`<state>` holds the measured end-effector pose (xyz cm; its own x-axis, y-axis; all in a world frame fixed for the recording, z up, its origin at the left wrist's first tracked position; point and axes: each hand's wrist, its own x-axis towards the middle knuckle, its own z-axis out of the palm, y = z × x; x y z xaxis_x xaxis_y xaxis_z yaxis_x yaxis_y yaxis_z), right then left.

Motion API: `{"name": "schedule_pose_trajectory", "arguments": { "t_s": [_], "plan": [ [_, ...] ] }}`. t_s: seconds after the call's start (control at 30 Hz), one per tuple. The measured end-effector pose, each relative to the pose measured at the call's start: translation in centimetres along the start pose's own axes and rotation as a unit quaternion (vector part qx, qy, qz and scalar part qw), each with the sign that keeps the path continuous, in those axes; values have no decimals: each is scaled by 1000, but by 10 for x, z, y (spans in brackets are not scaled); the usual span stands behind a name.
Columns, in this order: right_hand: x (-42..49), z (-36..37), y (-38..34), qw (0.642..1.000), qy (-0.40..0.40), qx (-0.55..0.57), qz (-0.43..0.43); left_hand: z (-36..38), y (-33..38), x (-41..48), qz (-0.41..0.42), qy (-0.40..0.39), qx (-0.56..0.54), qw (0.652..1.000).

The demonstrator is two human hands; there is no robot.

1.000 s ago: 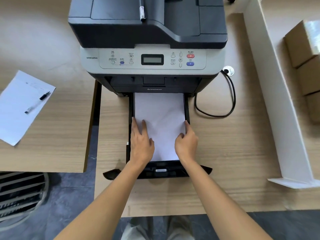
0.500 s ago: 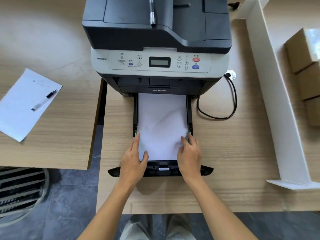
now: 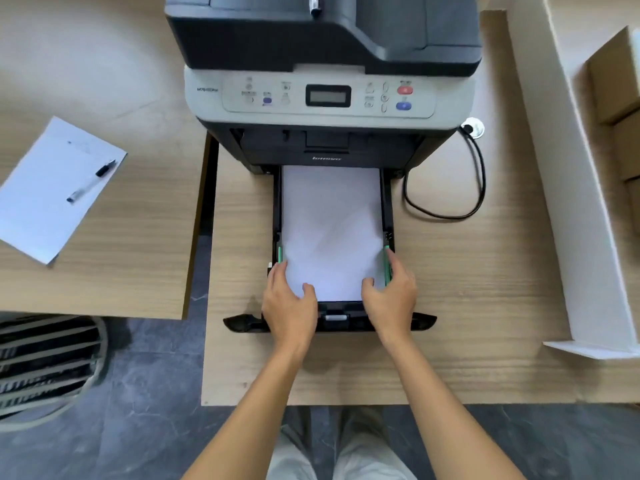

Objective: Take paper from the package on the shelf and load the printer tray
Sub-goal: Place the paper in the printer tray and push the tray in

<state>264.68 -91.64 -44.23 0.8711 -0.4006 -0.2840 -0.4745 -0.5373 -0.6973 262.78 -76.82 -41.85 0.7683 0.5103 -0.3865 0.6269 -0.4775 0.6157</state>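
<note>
Steadying a white paper stack (image 3: 330, 233) in the pulled-out black printer tray (image 3: 388, 216), both hands rest flat. Left hand (image 3: 289, 303) and right hand (image 3: 391, 299) lie unclenched at its near corners, grasping nothing.

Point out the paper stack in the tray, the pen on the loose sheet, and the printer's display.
paper stack (image 3: 332, 230), head view, middle of the top sheet.
pen (image 3: 90, 181), head view, middle of its barrel.
display (image 3: 328, 96), head view, centre of the screen.

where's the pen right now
In the head view the pen lies far left on a loose sheet, on the side table left of the printer.
</note>
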Motion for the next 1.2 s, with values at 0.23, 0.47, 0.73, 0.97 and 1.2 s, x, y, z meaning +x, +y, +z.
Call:
{"name": "schedule_pose_trajectory", "arguments": {
  "t_s": [0.23, 0.47, 0.73, 0.97, 1.2],
  "plan": [
    [3, -11, 7, 997, -56, 44, 37, -13, -30, 11, 45, -55, -29, 997],
    [-33, -51, 37, 986, -45, -116, -111, -34, -67, -20, 156, 53, 123, 979],
    [-102, -61, 78, 995, 19, 13, 97, -20, -79, -71, -48, 53, -103, 992],
    [-109, 5, 76, 993, 35, 77, 88, 32, -82, -52, -54, 122, -195, 972],
    [-56, 34, 75, 986, 111, 121, 28, 52, -89, -18, 21, 167, -214, 962]
  ]
}}
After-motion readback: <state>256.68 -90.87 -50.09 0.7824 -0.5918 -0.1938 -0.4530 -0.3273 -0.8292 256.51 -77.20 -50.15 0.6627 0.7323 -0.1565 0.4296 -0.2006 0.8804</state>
